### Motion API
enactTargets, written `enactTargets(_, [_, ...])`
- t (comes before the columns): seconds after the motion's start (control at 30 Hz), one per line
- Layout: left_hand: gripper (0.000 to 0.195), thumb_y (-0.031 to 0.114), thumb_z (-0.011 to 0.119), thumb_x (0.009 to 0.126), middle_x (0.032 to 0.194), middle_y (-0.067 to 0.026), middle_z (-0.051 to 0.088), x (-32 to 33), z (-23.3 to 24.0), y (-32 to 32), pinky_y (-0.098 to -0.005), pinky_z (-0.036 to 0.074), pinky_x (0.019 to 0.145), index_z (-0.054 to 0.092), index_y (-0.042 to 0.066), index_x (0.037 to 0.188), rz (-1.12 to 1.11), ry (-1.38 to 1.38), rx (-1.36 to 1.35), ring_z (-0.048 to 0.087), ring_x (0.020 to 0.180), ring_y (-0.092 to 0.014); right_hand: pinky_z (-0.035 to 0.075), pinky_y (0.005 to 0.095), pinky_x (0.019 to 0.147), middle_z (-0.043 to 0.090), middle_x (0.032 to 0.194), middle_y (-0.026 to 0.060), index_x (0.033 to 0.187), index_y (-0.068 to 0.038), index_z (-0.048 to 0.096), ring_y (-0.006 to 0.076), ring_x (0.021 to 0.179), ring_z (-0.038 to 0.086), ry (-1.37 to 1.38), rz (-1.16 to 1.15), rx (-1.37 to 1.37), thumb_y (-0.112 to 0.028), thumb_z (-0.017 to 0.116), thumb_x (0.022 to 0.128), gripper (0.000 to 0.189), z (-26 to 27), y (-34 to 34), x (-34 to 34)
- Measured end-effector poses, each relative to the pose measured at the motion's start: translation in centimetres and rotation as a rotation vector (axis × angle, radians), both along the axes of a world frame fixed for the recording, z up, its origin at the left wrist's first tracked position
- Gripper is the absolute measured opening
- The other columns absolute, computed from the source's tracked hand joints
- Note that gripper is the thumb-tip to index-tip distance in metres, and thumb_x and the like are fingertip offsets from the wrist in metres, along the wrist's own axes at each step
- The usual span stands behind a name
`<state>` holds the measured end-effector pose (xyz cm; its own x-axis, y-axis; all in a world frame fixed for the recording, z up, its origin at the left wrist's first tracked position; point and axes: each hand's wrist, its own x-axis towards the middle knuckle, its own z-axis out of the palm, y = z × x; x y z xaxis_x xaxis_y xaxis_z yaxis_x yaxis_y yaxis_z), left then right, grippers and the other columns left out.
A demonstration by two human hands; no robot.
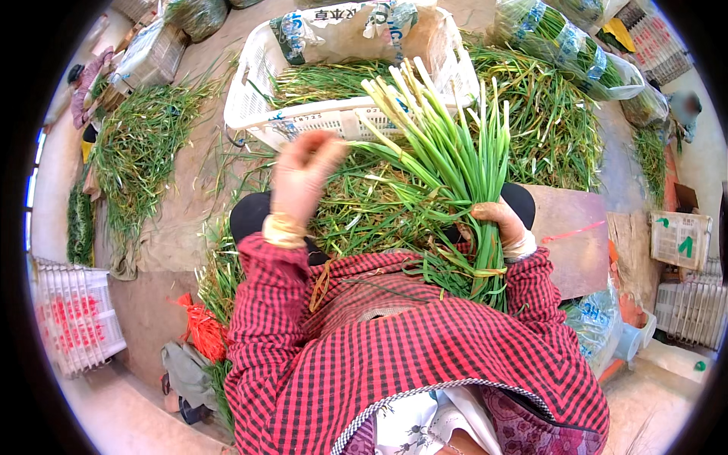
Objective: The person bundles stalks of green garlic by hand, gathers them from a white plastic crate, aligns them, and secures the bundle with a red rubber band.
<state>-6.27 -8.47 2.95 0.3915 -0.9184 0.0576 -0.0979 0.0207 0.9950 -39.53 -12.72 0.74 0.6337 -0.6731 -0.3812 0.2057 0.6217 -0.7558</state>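
My right hand [503,222] grips a bunch of long green stalks [460,153], which look like green garlic or scallions. Their pale ends fan upward and away from me, while the leafy tops hang over my lap below the hand. Blurred by motion, my left hand [301,176] is raised left of the bunch with thumb and fingers near each other. The tip of one outlying stalk [378,149] meets its fingertips; the blur hides whether they hold it. Loose green leaves [364,219] are heaped between my knees.
A white plastic crate [341,122] holding greens stands just ahead. Leaf piles lie left [139,136] and right [554,125]. Plastic-wrapped bundles [569,48] are at upper right, a flat board [563,233] beside my right knee, red plastic strands [205,330] at left. Two people [91,85] [685,111] are farther off.
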Motion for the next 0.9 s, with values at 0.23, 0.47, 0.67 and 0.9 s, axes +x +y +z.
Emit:
enactTargets(0.23, [0.016,0.015,0.066,0.089,0.07,-0.0079,0.06,-6.1,1.0,0.8,-0.029,0.048,0.061,0.066,-0.001,0.086,-0.439,-0.361,-0.019,0.058,0.062,-0.014,0.05,0.0289,0.085,0.066,0.104,0.0064,0.13,-0.001,0.051,0.0156,0.093,0.062,0.102,0.008,-0.096,-0.005,0.069,0.078,0.056,0.4,0.0,0.9])
enactTargets(0.47, [0.019,0.014,0.069,0.088,0.08,-0.0027,0.066,-8.0,2.5,2.1,-0.026,0.05,0.067,0.066,0.006,0.105,-0.69,-0.073,-0.062,0.062,0.073,-0.01,0.049,0.0284,0.084,0.066,0.103,0.0061,0.127,-0.001,0.054,0.0153,0.092,0.062,0.072,-0.017,-0.022,-0.006,0.071,0.076,0.054,-0.7,0.0,0.1])
enactTargets(0.67, [0.035,0.013,0.07,0.089,0.072,0.003,0.061,-6.8,2.5,-0.1,-0.019,0.042,0.057,0.06,0.008,0.122,-0.184,-0.3,-0.033,0.051,0.062,-0.002,0.051,0.0268,0.08,0.067,0.096,0.0061,0.123,0.001,0.057,0.0153,0.085,0.063,0.107,-0.069,-0.045,-0.004,0.068,0.076,0.049,-1.0,0.3,-0.4])
enactTargets(0.9, [0.03,0.015,0.072,0.086,0.063,0.0024,0.056,-7.6,1.7,-0.5,-0.0225,0.041,0.054,0.06,0.009,0.112,-0.129,-0.321,-0.053,0.047,0.055,-0.005,0.054,0.027,0.074,0.068,0.093,0.008,0.113,0.003,0.062,0.015,0.08,0.065,-0.006,-0.023,0.094,-0.004,0.066,0.078,0.036,-1.0,0.6,-0.8])
